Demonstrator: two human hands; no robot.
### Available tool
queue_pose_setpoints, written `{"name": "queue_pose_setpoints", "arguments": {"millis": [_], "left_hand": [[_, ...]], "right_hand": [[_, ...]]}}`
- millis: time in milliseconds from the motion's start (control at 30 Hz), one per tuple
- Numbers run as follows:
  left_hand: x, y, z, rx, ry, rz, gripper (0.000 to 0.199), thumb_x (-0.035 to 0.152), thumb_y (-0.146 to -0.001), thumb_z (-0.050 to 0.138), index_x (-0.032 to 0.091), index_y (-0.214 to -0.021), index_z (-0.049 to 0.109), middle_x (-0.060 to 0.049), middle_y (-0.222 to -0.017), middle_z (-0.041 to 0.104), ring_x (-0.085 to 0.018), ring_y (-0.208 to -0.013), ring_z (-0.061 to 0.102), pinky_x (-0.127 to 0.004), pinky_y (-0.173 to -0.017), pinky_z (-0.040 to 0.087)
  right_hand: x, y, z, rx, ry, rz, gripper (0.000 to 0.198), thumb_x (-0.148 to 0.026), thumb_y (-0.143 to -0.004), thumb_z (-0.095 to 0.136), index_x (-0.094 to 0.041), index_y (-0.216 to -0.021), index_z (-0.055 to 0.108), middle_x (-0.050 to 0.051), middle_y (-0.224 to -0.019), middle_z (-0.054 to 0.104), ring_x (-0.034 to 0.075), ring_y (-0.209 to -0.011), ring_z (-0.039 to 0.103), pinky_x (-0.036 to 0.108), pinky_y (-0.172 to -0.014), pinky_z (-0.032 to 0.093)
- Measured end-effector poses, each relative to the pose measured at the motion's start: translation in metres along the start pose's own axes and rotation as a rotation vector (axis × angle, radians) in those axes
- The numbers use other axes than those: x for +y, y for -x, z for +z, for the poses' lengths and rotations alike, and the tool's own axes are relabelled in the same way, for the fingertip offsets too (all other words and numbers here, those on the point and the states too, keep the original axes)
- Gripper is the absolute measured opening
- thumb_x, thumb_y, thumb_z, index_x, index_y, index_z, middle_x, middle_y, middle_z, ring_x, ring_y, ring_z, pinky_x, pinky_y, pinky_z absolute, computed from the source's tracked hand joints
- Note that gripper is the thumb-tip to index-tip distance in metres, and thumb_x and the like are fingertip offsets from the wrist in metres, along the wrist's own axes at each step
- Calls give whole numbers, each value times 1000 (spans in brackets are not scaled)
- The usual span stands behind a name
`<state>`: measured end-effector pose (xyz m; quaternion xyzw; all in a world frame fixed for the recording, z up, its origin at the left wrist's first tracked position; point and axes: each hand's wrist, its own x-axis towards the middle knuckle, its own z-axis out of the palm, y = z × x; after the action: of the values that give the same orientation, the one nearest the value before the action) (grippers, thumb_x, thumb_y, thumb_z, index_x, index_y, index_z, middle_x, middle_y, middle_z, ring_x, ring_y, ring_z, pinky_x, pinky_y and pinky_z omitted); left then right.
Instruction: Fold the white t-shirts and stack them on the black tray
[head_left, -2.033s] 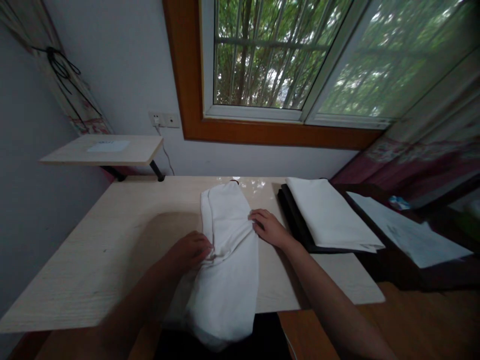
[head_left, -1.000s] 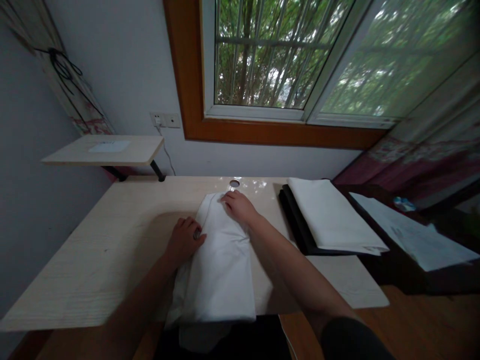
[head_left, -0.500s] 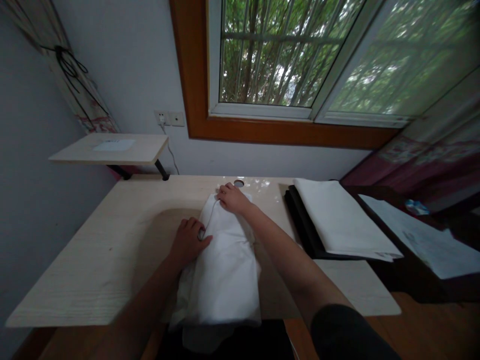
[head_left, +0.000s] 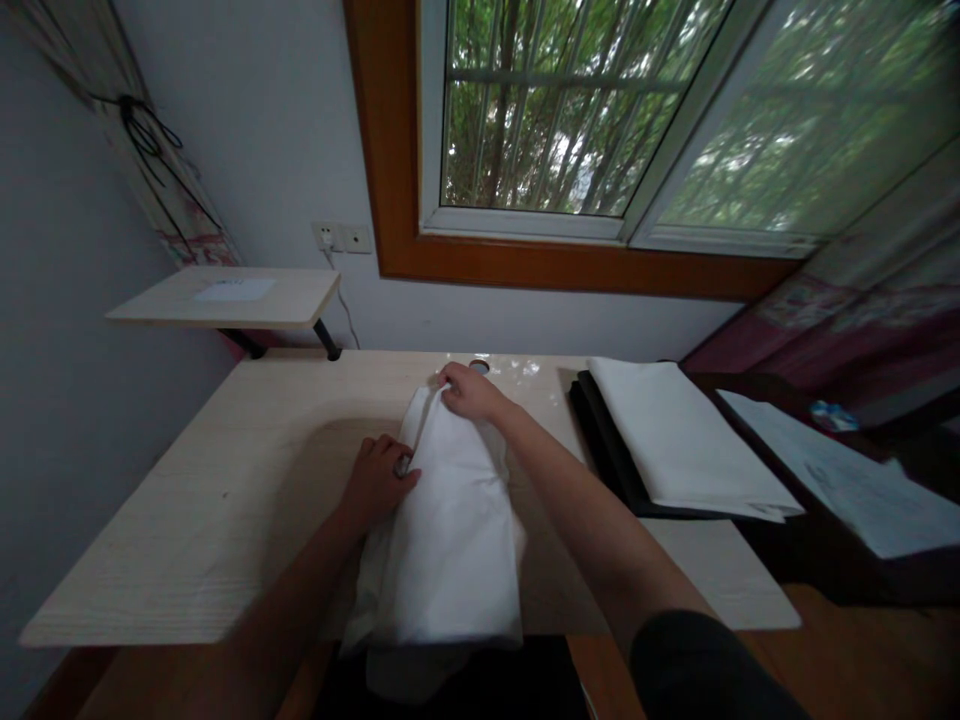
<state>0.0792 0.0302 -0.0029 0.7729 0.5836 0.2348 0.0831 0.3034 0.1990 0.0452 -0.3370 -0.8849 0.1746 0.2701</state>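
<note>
A folded white cloth (head_left: pixel 450 540) lies lengthwise on the pale wooden desk (head_left: pixel 180 520), its near end hanging over the front edge. My right hand (head_left: pixel 466 392) is closed on the cloth's far end, thumb and fingers pinching its edge into a raised fold. At the left edge of the cloth, my left hand (head_left: pixel 381 478) is curled with the thumb resting on the fabric. A small shiny grey thing shows by its fingers, too small to name. Whether these fingers grip the cloth or that thing I cannot tell.
Folded white fabric (head_left: pixel 675 430) lies over black fabric (head_left: pixel 604 450) at the desk's right. Beyond it, a large white sheet (head_left: pixel 847 470) rests on a dark surface. A small raised shelf (head_left: pixel 292 300) stands at the back left, near a plugged-in cable and the window.
My right hand has closed more tightly on the cloth's far edge and lifted it slightly into a fold. My left hand has stayed nearly in place.
</note>
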Motion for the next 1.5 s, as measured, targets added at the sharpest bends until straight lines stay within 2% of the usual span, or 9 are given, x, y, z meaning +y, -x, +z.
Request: {"name": "queue_pose_setpoints", "arguments": {"millis": [200,400,700,833,967,1100,1200,1300,1500], "left_hand": [[-4,-1,0,-27,39,-3,11,32,-83,69,22,-87,70,-6,-98,66,-25,-98,54,-42,-95,45],[-4,-1,1,-13,51,-3,10,30,-81,70,21,-86,69,-6,-97,66,-26,-97,53,-41,-93,45],[-1,-1,0,11,96,-10,8,28,-79,69,22,-79,64,-5,-90,65,-25,-93,53,-41,-92,44],[-2,1,-1,33,268,-118,10,30,-79,65,22,-80,60,-3,-81,60,-23,-87,54,-36,-81,46],[1,4,-6,9,574,-241,17,36,-83,62,22,-86,53,2,-76,57,-16,-71,55,-30,-68,45],[4,5,-16,67,817,-300,27,39,-81,65,23,-96,50,4,-78,57,-14,-71,57,-26,-66,45],[2,4,-20,68,899,-325,34,39,-79,66,23,-103,48,5,-78,58,-13,-68,57,-25,-64,44],[-5,5,-21,36,870,-341,37,36,-78,64,23,-109,49,6,-74,57,-13,-63,55,-24,-59,42],[-17,8,-23,27,523,-340,27,28,-80,59,24,-107,54,5,-73,59,-15,-67,60,-27,-65,44]], "right_hand": [[13,-2,-1,-58,-56,24,50,0,-68,58,-16,-114,68,6,-104,65,19,-98,60,29,-91,46],[22,6,5,-153,36,130,31,-21,-82,75,-14,-112,75,8,-97,70,18,-88,63,29,-86,47],[20,7,15,23,72,101,12,-17,-91,63,-16,-97,74,9,-99,69,20,-96,62,32,-92,45],[16,5,12,84,10,135,17,-22,-97,53,-17,-102,68,8,-96,70,20,-91,61,30,-85,45],[8,-2,7,142,-98,154,18,-27,-97,51,-19,-104,66,5,-95,70,19,-88,61,28,-84,45],[-2,-17,4,256,-155,160,23,-33,-98,52,-22,-113,65,4,-96,69,19,-87,61,30,-84,45],[-8,-31,8,263,-150,166,27,-33,-97,55,-22,-121,64,3,-93,68,19,-83,61,29,-80,46],[-11,-42,16,228,-108,152,27,-32,-97,58,-21,-121,64,5,-97,70,20,-88,63,29,-82,46],[-9,-48,40,133,50,211,26,-27,-97,60,-23,-123,64,6,-106,74,21,-96,64,32,-90,47]]}}
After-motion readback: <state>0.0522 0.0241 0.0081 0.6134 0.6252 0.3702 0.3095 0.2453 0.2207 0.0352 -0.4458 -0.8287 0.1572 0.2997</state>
